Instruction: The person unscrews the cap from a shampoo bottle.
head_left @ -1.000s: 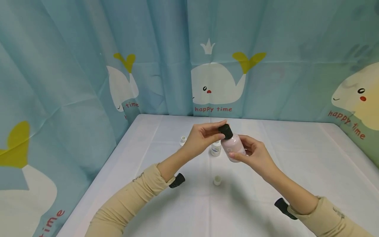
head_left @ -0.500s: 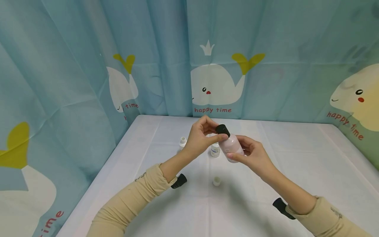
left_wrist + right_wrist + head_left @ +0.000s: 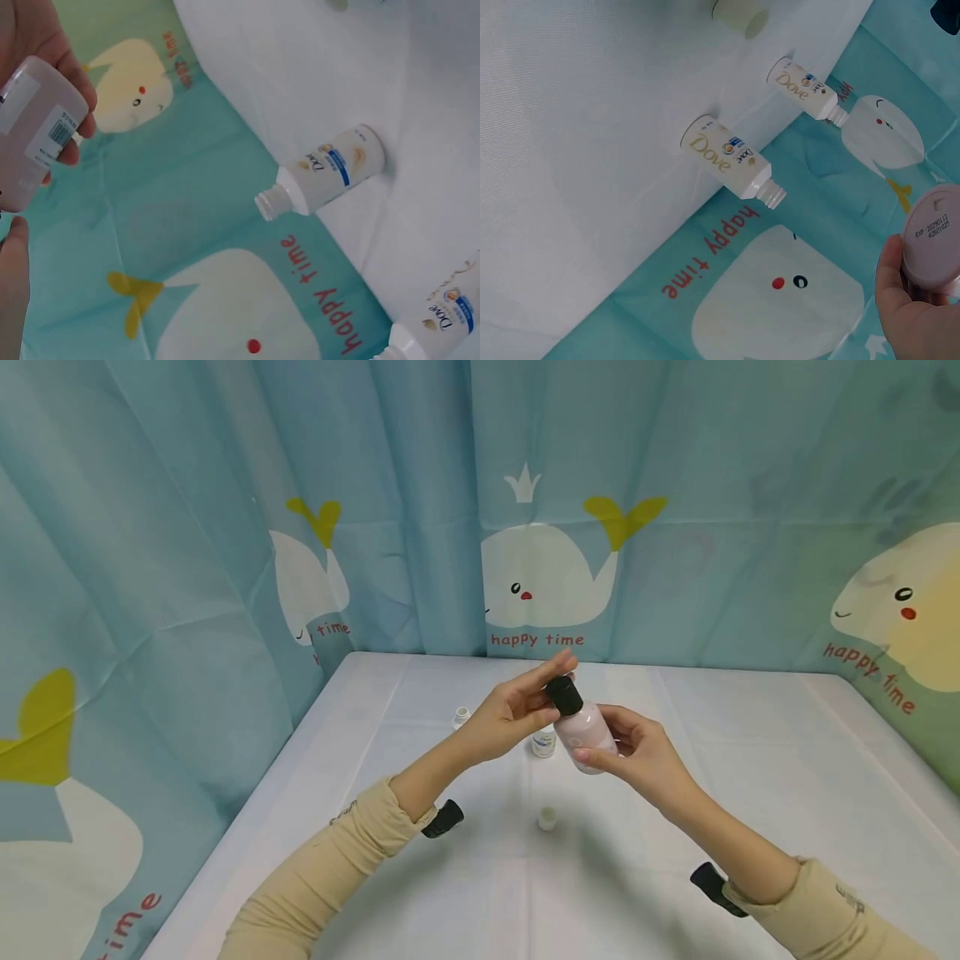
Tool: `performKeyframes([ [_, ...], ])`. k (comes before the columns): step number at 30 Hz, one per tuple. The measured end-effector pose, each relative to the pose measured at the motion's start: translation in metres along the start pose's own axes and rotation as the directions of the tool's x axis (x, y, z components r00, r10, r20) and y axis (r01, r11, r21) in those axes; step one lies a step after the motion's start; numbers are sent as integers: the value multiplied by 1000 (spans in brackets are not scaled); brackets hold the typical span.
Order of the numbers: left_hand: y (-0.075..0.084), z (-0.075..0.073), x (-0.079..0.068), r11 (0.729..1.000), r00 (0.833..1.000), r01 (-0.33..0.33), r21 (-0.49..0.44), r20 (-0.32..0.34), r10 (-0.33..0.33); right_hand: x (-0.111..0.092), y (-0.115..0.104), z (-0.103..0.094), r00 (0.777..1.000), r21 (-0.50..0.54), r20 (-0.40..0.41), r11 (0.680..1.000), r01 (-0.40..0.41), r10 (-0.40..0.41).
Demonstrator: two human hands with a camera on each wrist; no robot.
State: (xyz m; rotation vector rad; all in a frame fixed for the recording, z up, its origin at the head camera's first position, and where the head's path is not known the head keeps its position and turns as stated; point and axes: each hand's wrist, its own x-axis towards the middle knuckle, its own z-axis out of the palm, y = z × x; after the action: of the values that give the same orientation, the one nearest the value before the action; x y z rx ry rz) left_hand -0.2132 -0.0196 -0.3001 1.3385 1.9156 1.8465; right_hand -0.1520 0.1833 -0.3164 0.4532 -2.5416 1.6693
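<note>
Tilted up to the left, a pale pink bottle with a black cap is held above the table. My right hand grips the bottle's body, thumb on the front and fingers behind. At the cap is my left hand, its thumb against the lower edge and its fingers stretched around the far side. Printed text shows on the bottle's base in the right wrist view. A barcode label faces the left wrist camera, where the cap is out of frame.
Two white Dove bottles with bare threaded necks stand behind the hands, one near the middle and one farther left. A small white cap lies nearer on the white-covered table. A blue whale-print curtain hangs behind.
My left hand has turned about the cap: its fingers bent over it half a second ago and now stretch out again. The pink bottle stays almost in place in my right hand.
</note>
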Motion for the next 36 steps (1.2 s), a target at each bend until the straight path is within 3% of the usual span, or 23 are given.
performKeyframes([
  [5, 2, 1, 0, 999, 1000, -30, -10, -1, 30, -1, -1, 0, 1000, -16, -9, 1000, -6, 6],
  [15, 3, 7, 2, 997, 985, 62, 39, -164, -55, -5, -4, -2, 1000, -35, -18, 999, -13, 12],
  [20, 3, 11, 5, 996, 975, 84, 43, -208, -73, -5, -3, -2, 1000, -36, -19, 999, -9, 8],
  [28, 2, 15, 9, 976, 950, 189, 111, -272, -153, -5, -2, -2, 1000, -44, -18, 999, -18, 17],
  [33, 3, 15, 11, 966, 941, 234, 108, -275, -197, -4, -2, -1, 999, -43, -12, 999, -31, 30],
  [36, 1, 11, 8, 978, 958, 198, 59, -222, -181, -3, -2, -1, 1000, -30, -8, 999, -23, 23],
])
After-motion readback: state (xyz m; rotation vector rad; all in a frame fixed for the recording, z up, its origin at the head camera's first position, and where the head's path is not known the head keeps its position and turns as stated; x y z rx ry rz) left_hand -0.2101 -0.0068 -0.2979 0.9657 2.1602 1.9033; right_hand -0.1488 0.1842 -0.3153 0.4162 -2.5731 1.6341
